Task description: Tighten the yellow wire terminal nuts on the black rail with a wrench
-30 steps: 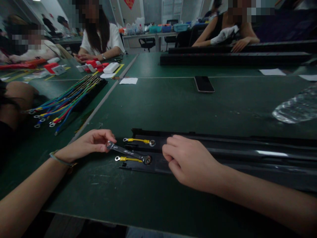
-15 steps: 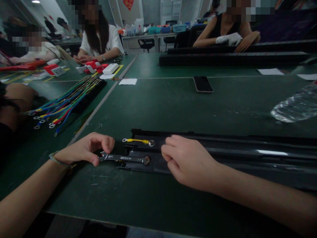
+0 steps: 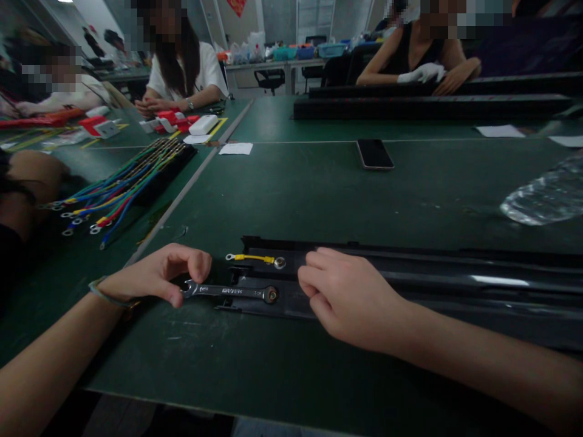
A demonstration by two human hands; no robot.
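While a bundle of coloured wires (image 3: 122,188) lies past the left edge of the desk (image 3: 319,200), on the neighbouring bench, the left hand (image 3: 157,279) rests near the desk's near left corner. Its thumb and forefinger are pinched shut on the open end of a wrench (image 3: 228,291), and the other fingers are tucked under. The wrench lies almost flat and runs rightward, with its ring end seated over what looks like a nut (image 3: 272,295) at the left end of a long black rail (image 3: 432,285). The rail stretches along the near edge of the desk toward the right. Just behind the wrench, a short yellow wire (image 3: 252,258) is fixed by its ring to the same rail end. The right hand (image 3: 350,297) sits to the right of the nut, half curled, its fingertips pressing on the rail and nothing gripped. By these signs the step in hand is turning that nut with the wrench while the rail is held steady. A further swing calls for the ring end to stay square on the nut, the handle to clear the desk top, and the right hand to hold the rail down. Farther back lies a phone (image 3: 375,153), and a plastic bottle (image 3: 542,197) lies by the right edge.
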